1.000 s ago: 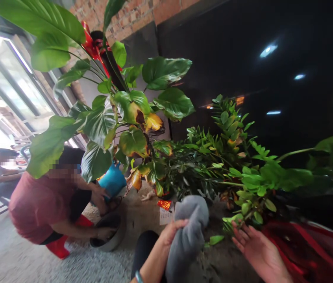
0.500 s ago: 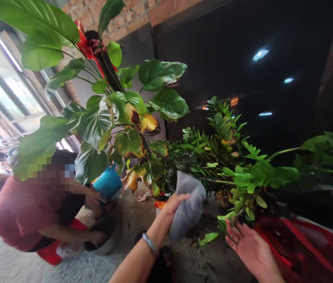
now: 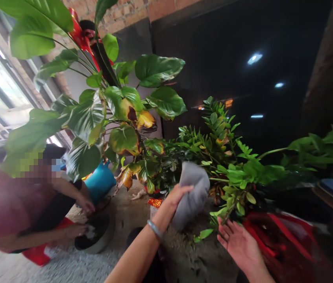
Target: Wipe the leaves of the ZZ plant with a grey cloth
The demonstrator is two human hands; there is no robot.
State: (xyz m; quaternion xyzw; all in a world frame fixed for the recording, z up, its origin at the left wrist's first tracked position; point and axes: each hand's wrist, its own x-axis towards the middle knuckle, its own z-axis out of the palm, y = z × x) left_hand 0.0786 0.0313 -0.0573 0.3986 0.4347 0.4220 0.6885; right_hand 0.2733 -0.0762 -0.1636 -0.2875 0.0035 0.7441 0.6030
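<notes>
My left hand (image 3: 176,197), with a bracelet at its wrist, grips a folded grey cloth (image 3: 195,188) in front of the low plants. My right hand (image 3: 240,240) is palm up with its fingers apart, beside the lower leaves of a green plant (image 3: 237,177) with small glossy leaves. Its fingertips are close to those leaves; I cannot tell whether they touch. A few green leaves (image 3: 204,234) show between my two hands. Left of the cloth rises a big-leaved potted plant (image 3: 125,139), some of its leaves yellow and brown at the edges.
At the left, a person in a reddish top (image 3: 4,204) sits low with hands by a dark basin (image 3: 95,237). Near them is a blue container (image 3: 100,182). Red bags (image 3: 281,243) lie at the right. Dark glossy panels (image 3: 213,51) stand behind the plants.
The view has shifted slightly right. My left hand still grips the cloth, whose shape has changed a little. The person's hand has come up from inside the basin to its rim.
</notes>
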